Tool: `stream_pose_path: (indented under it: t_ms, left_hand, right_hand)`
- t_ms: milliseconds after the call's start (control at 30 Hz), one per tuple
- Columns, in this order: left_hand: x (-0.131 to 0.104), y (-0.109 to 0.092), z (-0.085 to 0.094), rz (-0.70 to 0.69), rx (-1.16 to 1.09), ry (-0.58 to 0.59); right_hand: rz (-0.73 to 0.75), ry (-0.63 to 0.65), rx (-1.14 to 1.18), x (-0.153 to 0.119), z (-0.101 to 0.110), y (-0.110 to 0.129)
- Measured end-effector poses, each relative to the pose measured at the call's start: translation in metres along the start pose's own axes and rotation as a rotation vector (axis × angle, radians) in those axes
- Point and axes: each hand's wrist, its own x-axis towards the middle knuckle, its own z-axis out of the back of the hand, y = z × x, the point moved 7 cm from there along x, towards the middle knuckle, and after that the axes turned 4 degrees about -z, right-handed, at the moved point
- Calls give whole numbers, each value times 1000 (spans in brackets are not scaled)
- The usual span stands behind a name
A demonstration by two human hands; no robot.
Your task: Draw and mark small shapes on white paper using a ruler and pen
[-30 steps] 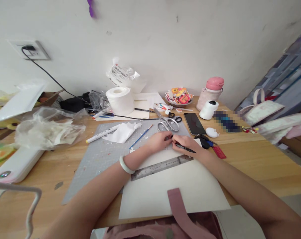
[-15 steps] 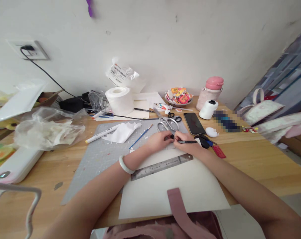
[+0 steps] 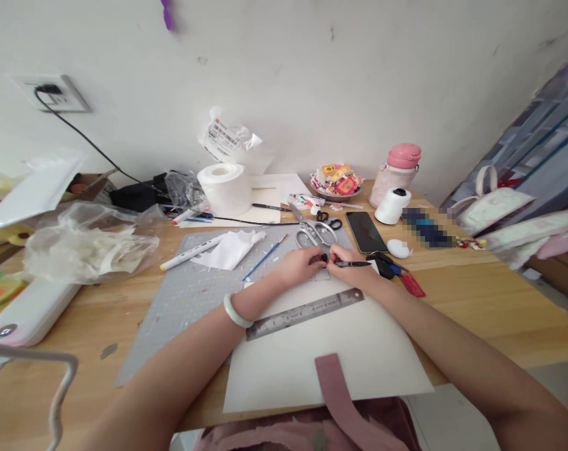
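My right hand (image 3: 352,262) is closed around a black pen (image 3: 353,264), its barrel lying across the fingers. Close against it on the left, my left hand (image 3: 303,264) pinches a small black round piece (image 3: 324,257) at its fingertips. Both hands rest over the far part of a large white sheet (image 3: 331,351), where a few thin drawn lines show just below the fingers. A steel ruler (image 3: 307,314) lies slantwise on the sheet, nearer to me than the hands. Silver scissors (image 3: 312,233) lie just beyond my left hand.
Left of the sheet, a grey cutting mat (image 3: 180,313) bears a blue paintbrush (image 3: 265,257), a white marker (image 3: 190,254) and crumpled tissue (image 3: 232,248). A phone (image 3: 366,232), white thread cone (image 3: 393,205) and keys (image 3: 392,266) lie right. A tissue roll (image 3: 225,191) stands behind.
My right hand and the pen have shifted very slightly, with the pen lying a little flatter. The left hand keeps its place and its pinch; the view has moved a touch.
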Motion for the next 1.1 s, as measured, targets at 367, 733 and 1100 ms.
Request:
stream_pose_path:
  t_ms: [367,733,1100]
  left_hand:
    - [-1,3,-1,39,7,5]
    - [-1,2,0,51,-2,-1]
    - [-1,3,0,60,-33,-10]
  right_hand:
    - [16,35,16,-1,-1,0]
    - [-20,35,69,2,1,0]
    - [-68,56,178,5,-4,-8]
